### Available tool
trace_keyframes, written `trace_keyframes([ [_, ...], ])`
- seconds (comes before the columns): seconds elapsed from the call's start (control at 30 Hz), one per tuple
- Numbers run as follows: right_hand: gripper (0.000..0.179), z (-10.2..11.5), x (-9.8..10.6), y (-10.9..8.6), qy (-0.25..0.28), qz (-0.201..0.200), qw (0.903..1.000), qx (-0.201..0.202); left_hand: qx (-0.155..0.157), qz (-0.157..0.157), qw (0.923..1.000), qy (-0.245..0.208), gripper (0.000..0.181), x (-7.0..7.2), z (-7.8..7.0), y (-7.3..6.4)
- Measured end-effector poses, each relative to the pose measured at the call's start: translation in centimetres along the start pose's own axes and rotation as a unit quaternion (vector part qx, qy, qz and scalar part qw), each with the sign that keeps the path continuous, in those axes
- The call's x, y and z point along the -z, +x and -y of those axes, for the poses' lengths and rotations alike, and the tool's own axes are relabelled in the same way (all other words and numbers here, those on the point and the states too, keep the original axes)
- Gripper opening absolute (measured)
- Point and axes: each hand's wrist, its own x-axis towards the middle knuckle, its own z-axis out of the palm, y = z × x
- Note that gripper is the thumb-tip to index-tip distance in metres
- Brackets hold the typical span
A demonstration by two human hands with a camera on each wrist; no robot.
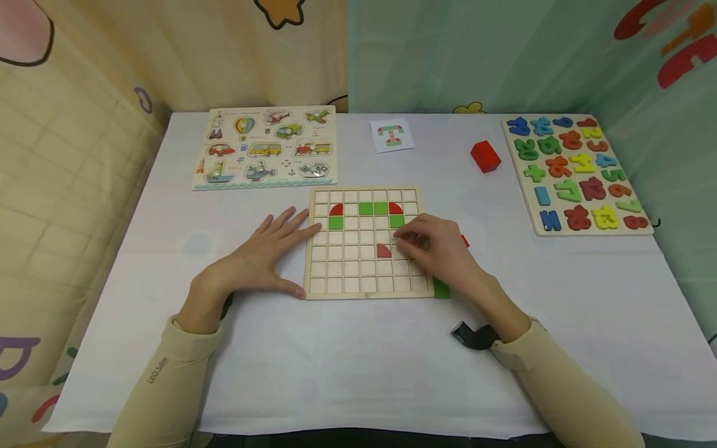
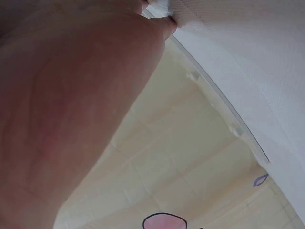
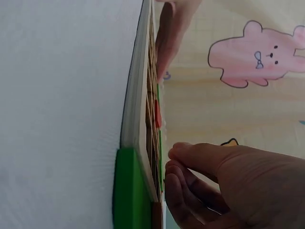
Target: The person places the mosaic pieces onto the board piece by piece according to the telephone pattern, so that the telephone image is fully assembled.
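Note:
A wooden grid board [image 1: 366, 295] lies before me. Its cells hold several green squares [image 1: 366, 208] and a few red quarter-round pieces [image 1: 383, 250]. My left hand [image 1: 257, 258] has its fingers spread, with fingertips at the board's left edge and the thumb near its lower left corner. Over the board's right half, my right hand [image 1: 437, 246] has bent fingers, thumb and fingertips close together. The right wrist view shows this hand [image 3: 209, 183] near the board's edge; whether a small piece is between its fingertips is unclear. My left hand [image 2: 81, 105] fills much of the left wrist view.
A green block [image 1: 441, 288] and a partly hidden red piece [image 1: 465, 241] lie by the board's right side. Behind are a vehicle puzzle [image 1: 266, 149], a card with a T-shaped picture [image 1: 392, 135] and a red block [image 1: 485, 157]. A number puzzle [image 1: 577, 174] lies at right.

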Motion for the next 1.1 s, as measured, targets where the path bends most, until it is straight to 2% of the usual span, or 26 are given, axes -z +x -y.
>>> trace_keyframes([
  [0.2, 0.013, -0.2, 0.1, 0.0, 0.005, 0.058, 0.9983, 0.01, 0.003, -0.001, 1.0, -0.005, 0.127, 0.1, -0.1, 0.0],
  [0.43, 0.014, -0.3, 1.0, -0.1, 0.013, 0.063, 0.998, -0.002, 0.001, -0.001, 1.0, -0.005, 0.128, 0.0, -0.1, 0.1],
  [0.63, 0.016, -1.8, 4.1, 0.0, -0.017, 0.055, 0.997, -0.051, 0.005, 0.002, 1.0, -0.002, 0.129, 0.0, -0.2, 0.1],
  [0.87, 0.023, -4.1, 7.2, -0.6, -0.035, 0.071, 0.987, -0.14, 0.002, -0.002, 1.0, -0.006, 0.128, 0.0, -0.2, 0.1],
  [0.93, 0.025, -4.4, 7.4, -0.7, -0.032, 0.079, 0.9852, -0.148, 0.002, -0.001, 1.0, -0.004, 0.128, 0.0, -0.2, 0.0],
  [1.1, 0.033, -4.7, 7.0, -0.6, -0.036, 0.108, 0.9834, -0.141, 0.004, 0.002, 1.0, -0.001, 0.129, -0.1, -0.1, 0.1],
])
